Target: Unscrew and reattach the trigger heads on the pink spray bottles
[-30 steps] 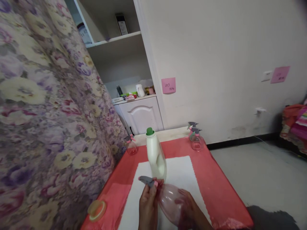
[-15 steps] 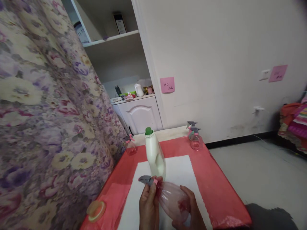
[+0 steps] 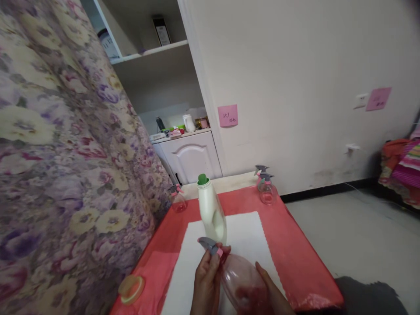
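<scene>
A clear spray bottle [image 3: 241, 278] with a grey and pink trigger head lies tilted between my two hands, its head pointing up and left. My left hand [image 3: 206, 278] is closed around its pink collar, just under the trigger. Against the bottle's lower right side rests my right hand [image 3: 274, 286], its fingers partly hidden behind the clear wall. Just beyond the spray head stands a pale green jug [image 3: 210, 210] with a handle and a darker green piece in its mouth. The jug is upright on a white sheet [image 3: 180, 273].
A red tablecloth [image 3: 305, 271] covers the table. One spray bottle [image 3: 179, 204] stands at the back left, and two more, including a clear one [image 3: 268, 196], at the back right. A jar with a tan lid [image 3: 131, 286] is front left. A floral curtain [image 3: 82, 175] hangs along the left.
The spray bottle and both hands have shifted slightly right and down, and the bottle's base has swung lower. The jug stays where it was.
</scene>
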### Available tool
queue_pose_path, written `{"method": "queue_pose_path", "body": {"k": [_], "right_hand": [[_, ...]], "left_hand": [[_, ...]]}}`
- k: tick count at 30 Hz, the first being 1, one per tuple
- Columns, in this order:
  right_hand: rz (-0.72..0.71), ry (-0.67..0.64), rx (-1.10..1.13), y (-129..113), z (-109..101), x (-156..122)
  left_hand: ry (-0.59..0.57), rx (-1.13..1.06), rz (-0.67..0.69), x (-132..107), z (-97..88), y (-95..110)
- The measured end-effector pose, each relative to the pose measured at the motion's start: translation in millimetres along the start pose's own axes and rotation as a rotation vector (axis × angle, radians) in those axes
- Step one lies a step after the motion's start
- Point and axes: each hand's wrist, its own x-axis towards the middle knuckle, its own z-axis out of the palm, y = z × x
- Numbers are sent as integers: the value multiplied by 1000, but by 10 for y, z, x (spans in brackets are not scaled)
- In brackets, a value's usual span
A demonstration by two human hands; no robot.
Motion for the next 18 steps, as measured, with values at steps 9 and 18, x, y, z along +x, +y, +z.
{"method": "queue_pose_path", "body": {"k": [9, 18], "right_hand": [[-565, 252, -304, 230, -103, 217], [-358, 184, -132, 168, -27, 75]], "left_hand": [[114, 4, 75, 60, -95, -42], [39, -29, 15, 45, -27, -23]]}}
